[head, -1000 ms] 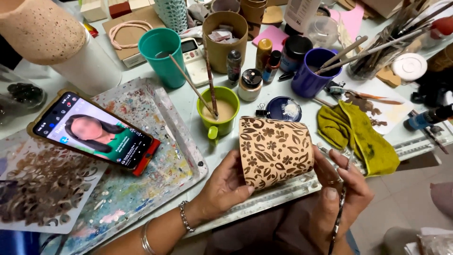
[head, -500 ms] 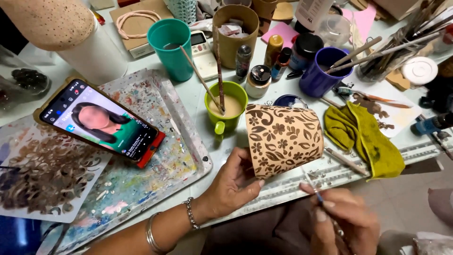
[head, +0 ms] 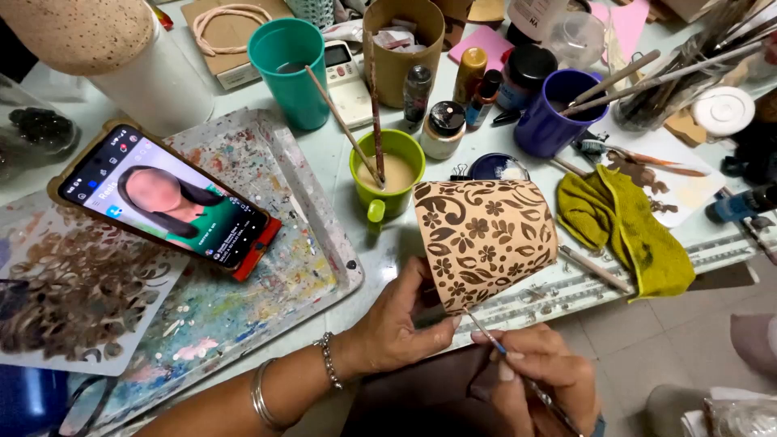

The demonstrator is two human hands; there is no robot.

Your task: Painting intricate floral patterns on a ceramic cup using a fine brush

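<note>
**Ana:** So, from the head camera, what is each hand doing?

**Ben:** Left hand (head: 401, 328) grips the painted pot (head: 484, 241), a tan clay cup covered in dark brown flowers and leaves. Fingers curl round its narrow lower end, thumb up along the side. It sits just right of centre, tipped on its side over the table's near edge.

**Ana:** And the other?

**Ben:** Right hand (head: 538, 380), at about five o'clock from the pot, is pinched closed on a thin brush (head: 506, 352). The tip touches the pot's lower rim, or is just at it; I cannot tell which.

**Ana:** What lies around the pot?

**Ben:** At eleven o'clock, just beside it, a green mug (head: 388, 174) of beige paint with two sticks standing in it. At three o'clock a crumpled yellow-green cloth (head: 627, 222) on the table. At one o'clock a purple cup (head: 554, 121) holding brushes. Just above the pot, a small dark blue dish (head: 494, 167).

**Ana:** Further left?

**Ben:** A paint-spattered tray (head: 267, 267) at nine o'clock, with a phone (head: 166, 202) in an orange case lying on it, screen lit. At eleven o'clock, farther back, a teal cup (head: 291, 69) with a stick leaning out.

**Ana:** Anything on the left wrist?

**Ben:** A beaded bracelet (head: 328, 362), and a silver bangle (head: 261, 396) lower down the arm.
</note>
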